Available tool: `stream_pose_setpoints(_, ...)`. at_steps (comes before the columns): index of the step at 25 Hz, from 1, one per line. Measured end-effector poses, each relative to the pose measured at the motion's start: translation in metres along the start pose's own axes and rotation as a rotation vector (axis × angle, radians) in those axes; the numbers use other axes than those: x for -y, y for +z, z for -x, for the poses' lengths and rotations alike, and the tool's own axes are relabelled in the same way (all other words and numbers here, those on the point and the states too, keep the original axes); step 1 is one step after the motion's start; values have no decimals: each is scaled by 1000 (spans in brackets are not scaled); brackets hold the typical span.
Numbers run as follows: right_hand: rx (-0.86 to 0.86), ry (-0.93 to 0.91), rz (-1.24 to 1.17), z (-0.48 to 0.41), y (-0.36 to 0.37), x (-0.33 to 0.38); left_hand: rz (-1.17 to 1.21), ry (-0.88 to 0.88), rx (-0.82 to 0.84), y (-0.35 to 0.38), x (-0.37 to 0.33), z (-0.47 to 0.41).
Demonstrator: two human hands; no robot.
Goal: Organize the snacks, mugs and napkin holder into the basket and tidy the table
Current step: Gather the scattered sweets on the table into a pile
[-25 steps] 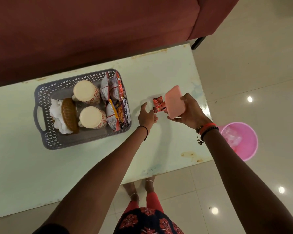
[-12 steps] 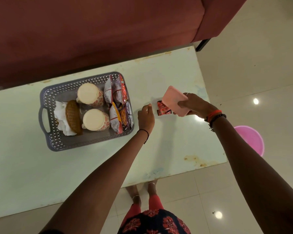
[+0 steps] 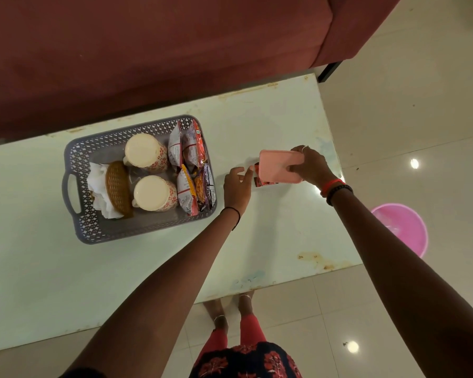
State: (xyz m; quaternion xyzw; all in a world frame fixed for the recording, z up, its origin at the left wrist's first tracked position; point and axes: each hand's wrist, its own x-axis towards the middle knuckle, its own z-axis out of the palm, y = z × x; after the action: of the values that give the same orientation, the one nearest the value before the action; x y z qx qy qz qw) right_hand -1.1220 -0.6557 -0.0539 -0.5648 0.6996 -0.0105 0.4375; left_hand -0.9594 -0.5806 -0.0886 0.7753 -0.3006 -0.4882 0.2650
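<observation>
item: small red snack packet (image 3: pixel 262 183), lying flat on the pale green table top (image 3: pixel 271 230), to the right of the basket and apart from it. its right part is covered by a pink flat rectangular piece (image 3: pixel 277 166); its left edge shows just beside the left index fingertip; contact cannot be told.

left hand (image 3: pixel 236 186): back up, low over the table, forearm reaching in from the near edge; fingers loosely extended and slightly spread, holding nothing, tips pointing at the packet.

right hand (image 3: pixel 313 166): above the packet, wrist bent, knuckles up; thumb on the near face and fingers over the far edge, pinching the pink piece at its right end, the piece held nearly level.

grey perforated plastic basket (image 3: pixel 75 159), on the table left of the hands. contents: two cream mugs with red flower print (image 3: pixel 145 151) side by side in the middle; a row of snack packets (image 3: pixel 194 170) standing along the right wall; brown woven napkin holder (image 3: pixel 118 186) with white napkins (image 3: pixel 97 175) at the handle end.

surroundings: maroon sofa (image 3: pixel 175 50) behind the table; pink plastic bucket (image 3: pixel 402 227) on the tiled floor at right.
</observation>
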Motion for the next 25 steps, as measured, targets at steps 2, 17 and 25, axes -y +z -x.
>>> stream_pose_setpoints(2, 32, 3, 19, -2, 6, -1, -7, 14, 2, 0, 1, -1)
stream_pose_setpoints(17, 158, -145, 312, -4, 21, 13, -98, 48, 68, -7, -4, 0)
stream_pose_setpoints(25, 127, -116, 355, -3, 26, 15, -750, 551, 103, -6, -8, 12)
